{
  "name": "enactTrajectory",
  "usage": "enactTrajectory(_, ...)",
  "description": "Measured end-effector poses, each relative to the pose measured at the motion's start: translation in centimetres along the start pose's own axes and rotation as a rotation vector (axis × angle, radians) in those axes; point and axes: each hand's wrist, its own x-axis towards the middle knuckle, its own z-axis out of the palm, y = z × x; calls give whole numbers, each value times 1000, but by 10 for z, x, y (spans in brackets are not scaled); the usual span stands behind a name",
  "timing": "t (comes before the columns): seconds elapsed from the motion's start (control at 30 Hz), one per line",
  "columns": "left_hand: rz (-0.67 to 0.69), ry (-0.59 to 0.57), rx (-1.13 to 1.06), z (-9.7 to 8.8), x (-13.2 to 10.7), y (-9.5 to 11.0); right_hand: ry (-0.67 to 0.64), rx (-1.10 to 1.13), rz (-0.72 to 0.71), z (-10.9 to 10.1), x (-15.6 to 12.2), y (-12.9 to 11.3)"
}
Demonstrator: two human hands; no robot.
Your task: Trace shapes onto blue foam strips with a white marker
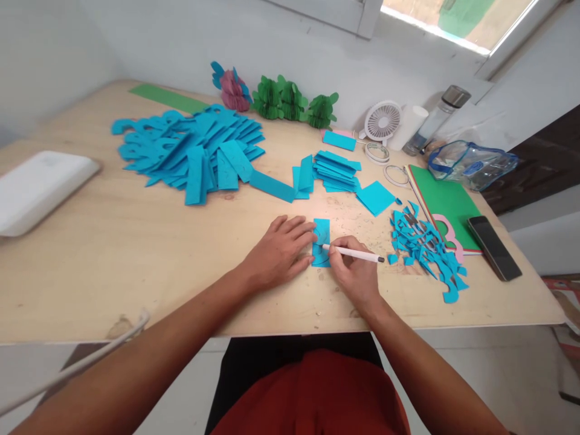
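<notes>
A small blue paper rectangle with curved pen lines on it lies on the wooden table between my hands. My left hand rests flat, fingers stretched out, its fingertips on the paper's left edge. In my right hand a white pen is gripped, tip down on the paper. Behind my hands sit a stack of folded blue paper pieces and a single blue sheet. Blue paper scraps are heaped right of my right hand, with scissors partly buried among them.
A large pile of blue paper cut-outs spreads at the back left. Green paper ornaments and a small fan line the wall. A phone and green folder lie right; a white device sits left.
</notes>
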Motion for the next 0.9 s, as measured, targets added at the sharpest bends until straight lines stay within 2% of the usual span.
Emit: enactTrajectory(0.9,-10,-4,-13,0,-1,0,24,-104,-19,-3,-1,-2)
